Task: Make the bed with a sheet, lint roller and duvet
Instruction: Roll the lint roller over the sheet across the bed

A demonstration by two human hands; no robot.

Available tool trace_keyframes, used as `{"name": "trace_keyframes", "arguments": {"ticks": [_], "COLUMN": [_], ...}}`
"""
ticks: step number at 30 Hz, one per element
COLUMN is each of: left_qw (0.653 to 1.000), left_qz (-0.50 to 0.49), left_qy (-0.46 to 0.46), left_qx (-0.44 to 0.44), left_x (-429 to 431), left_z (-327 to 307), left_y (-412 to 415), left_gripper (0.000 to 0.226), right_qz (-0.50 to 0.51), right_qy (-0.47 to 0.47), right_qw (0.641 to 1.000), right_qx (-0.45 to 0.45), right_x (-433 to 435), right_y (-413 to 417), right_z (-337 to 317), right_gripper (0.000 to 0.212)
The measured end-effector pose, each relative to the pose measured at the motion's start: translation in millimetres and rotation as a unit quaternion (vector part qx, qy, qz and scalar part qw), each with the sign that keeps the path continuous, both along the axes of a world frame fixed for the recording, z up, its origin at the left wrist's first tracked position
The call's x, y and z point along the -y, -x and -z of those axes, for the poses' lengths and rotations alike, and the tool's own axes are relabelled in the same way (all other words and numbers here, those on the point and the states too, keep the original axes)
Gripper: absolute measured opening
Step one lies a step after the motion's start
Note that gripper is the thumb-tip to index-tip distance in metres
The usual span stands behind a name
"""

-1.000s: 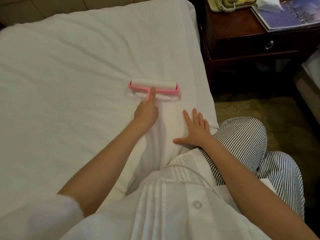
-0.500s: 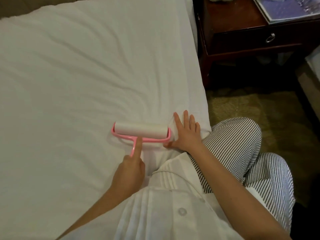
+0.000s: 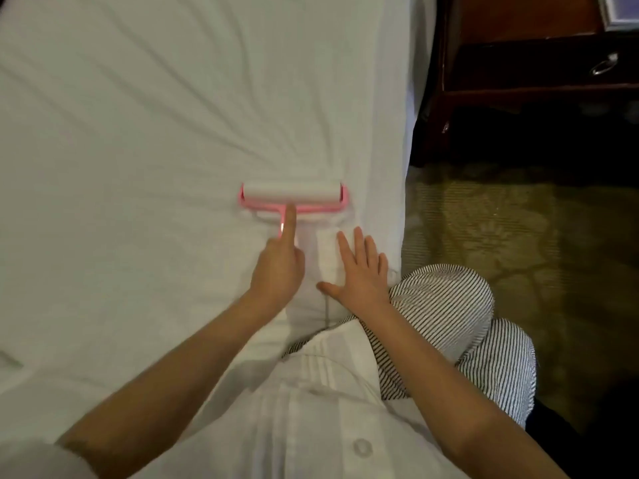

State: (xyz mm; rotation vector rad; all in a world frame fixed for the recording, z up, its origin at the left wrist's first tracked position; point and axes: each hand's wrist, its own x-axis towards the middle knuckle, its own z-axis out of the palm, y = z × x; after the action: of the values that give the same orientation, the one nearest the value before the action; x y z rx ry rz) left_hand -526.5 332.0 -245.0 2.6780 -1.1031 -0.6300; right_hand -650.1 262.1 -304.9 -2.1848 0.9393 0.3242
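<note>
On the right side of the bed, near its edge, the lint roller lies with its white drum flat on the sheet, and its pink frame and handle point back toward the person. The left hand grips the handle. Its fingers are curled round the pink stem, except the forefinger, which lies straight along it toward the crossbar. The right hand rests just beside it on the right, palm down with the fingers straight and slightly spread, pressing the cloth near the mattress edge and holding nothing. Creases fan out across the sheet from just beyond the drum toward the far left. The step in hand looks to be rolling the sheet clean, and no duvet is in view, so that part seems yet to come. To do it well, the drum should sit level so both ends bear on the cloth, with even pressure through the forefinger. Strokes are best run straight and overlapping, away from the flat hand, so that hand anchors the fabric and the roller draws it taut instead of bunching it. The creases ahead may ride up under the sticky drum, and smoothing them first would probably help. A dark wooden nightstand stands at the far right, above patterned carpet.
</note>
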Motion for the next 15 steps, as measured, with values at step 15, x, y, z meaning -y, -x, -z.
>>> {"name": "trace_keyframes", "arguments": {"ticks": [15], "left_qw": [0.999], "left_qz": [0.029], "left_qy": [-0.043], "left_qx": [0.007], "left_x": [-5], "left_z": [-14], "left_y": [2], "left_gripper": [0.076], "right_qz": [0.104], "right_qy": [0.05], "right_qw": [0.992], "right_qx": [0.052], "right_x": [-80], "right_y": [48], "right_z": [19], "right_gripper": [0.073]}}
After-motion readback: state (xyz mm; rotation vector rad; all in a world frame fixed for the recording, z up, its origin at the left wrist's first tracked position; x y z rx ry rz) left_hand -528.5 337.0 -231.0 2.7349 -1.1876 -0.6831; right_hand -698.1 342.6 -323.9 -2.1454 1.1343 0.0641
